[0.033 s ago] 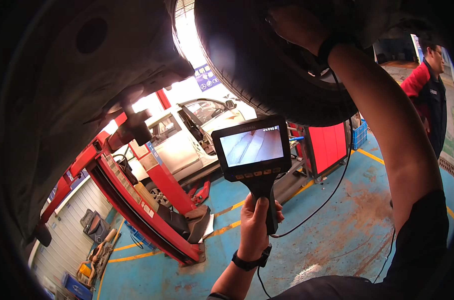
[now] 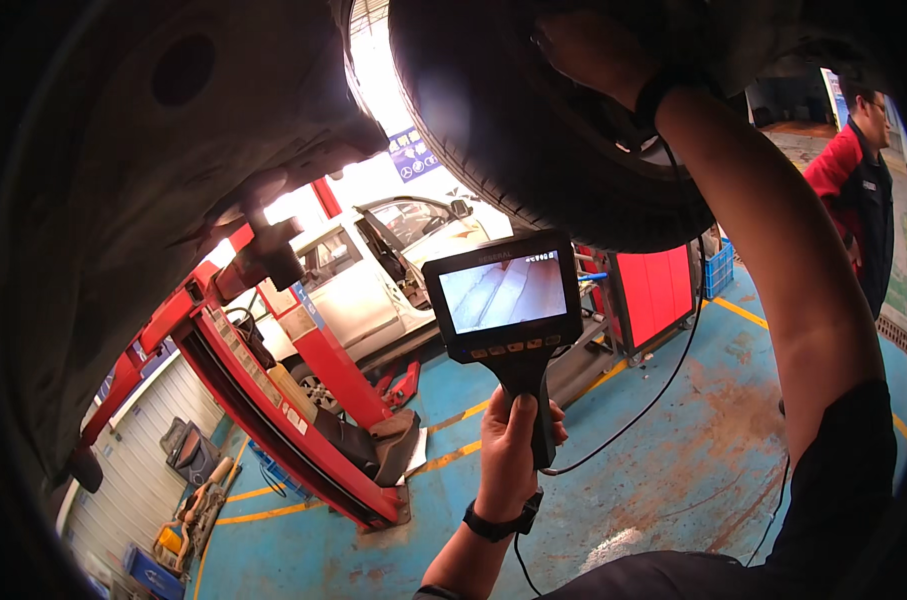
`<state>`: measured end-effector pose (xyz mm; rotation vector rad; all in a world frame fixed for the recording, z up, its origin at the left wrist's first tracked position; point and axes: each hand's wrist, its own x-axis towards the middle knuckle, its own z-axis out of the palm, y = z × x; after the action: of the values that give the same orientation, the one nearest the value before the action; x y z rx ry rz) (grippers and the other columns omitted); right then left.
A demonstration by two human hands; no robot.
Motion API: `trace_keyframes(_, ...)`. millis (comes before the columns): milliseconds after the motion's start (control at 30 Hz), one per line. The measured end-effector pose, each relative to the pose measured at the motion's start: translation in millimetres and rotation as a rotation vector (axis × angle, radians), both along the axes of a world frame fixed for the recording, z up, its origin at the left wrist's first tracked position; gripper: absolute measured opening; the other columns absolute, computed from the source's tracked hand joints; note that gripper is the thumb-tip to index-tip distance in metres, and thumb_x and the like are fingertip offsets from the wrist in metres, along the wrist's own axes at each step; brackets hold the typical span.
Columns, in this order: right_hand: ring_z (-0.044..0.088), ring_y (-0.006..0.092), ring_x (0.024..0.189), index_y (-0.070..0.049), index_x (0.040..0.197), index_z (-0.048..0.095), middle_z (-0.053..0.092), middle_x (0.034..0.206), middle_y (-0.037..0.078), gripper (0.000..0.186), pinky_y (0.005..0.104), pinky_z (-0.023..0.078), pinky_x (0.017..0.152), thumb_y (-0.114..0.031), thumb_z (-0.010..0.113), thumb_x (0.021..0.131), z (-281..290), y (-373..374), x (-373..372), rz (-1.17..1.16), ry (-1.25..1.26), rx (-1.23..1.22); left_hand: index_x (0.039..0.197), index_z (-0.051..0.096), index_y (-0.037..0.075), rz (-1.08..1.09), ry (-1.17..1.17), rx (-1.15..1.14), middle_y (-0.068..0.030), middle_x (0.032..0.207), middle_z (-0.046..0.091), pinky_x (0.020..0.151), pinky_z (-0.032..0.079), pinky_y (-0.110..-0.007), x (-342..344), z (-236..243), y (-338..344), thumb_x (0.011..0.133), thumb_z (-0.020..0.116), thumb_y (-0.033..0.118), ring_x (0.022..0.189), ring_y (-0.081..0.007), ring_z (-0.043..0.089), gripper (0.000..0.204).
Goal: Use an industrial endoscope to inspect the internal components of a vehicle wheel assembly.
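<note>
My left hand [image 2: 513,440] is wrapped round the handle of a black handheld borescope [image 2: 523,375], its thumb on the front of the grip. The lit screen [image 2: 505,294] shows a pale, streaked surface. From the handle's foot a thin black cable [image 2: 667,388] loops right and climbs past the tyre [image 2: 473,130] toward my right wrist. Raised overhead, my right hand [image 2: 595,58] reaches in at the inner side of the wheel. Its fingers look curled closed in deep shadow, and what they grip is hidden.
A dark car underbody [image 2: 223,110] hangs overhead. Left stands a red lift post [image 2: 273,400], with a white car [image 2: 373,270] beyond it. A red cabinet [image 2: 655,300] is below the tyre. At right, a person [image 2: 853,195] in a red and dark jacket stands on the blue floor [image 2: 673,480].
The person at the right has shifted very slightly rightward. Both my hands and the borescope keep their places.
</note>
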<state>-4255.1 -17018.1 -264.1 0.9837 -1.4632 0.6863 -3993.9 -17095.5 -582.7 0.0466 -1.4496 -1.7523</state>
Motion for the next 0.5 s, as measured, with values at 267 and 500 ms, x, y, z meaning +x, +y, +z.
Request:
trace_keyframes(267, 0.069, 0.0397, 0.081, 0.004, 0.09, 0.07, 0.069, 0.085, 0.025, 0.031, 0.0488, 0.052, 0.076, -0.022, 0.053, 0.093, 2.0, -6.8, 2.0, -0.028, 0.013, 0.007, 0.116, 0.055, 0.003, -0.014, 0.013, 0.005, -0.0114, 0.082, 0.064, 0.057, 0.053, -0.03, 5.7, 0.7, 1.5, 0.099, 0.057, 0.038, 0.063, -0.0178, 0.064, 0.039)
trace_keyframes(500, 0.069, 0.0406, 0.077, 0.004, 0.084, 0.071, 0.068, 0.081, 0.026, 0.03, 0.0497, 0.053, 0.072, -0.02, 0.054, 0.091, 4.3, -6.4, -0.6, -0.052, 0.021, 0.003, 0.116, 0.055, 0.002, -0.019, 0.013, 0.006, -0.0118, 0.082, 0.064, 0.057, 0.053, -0.03, 6.3, -0.5, 2.7, 0.099, 0.057, 0.038, 0.063, -0.0176, 0.064, 0.04)
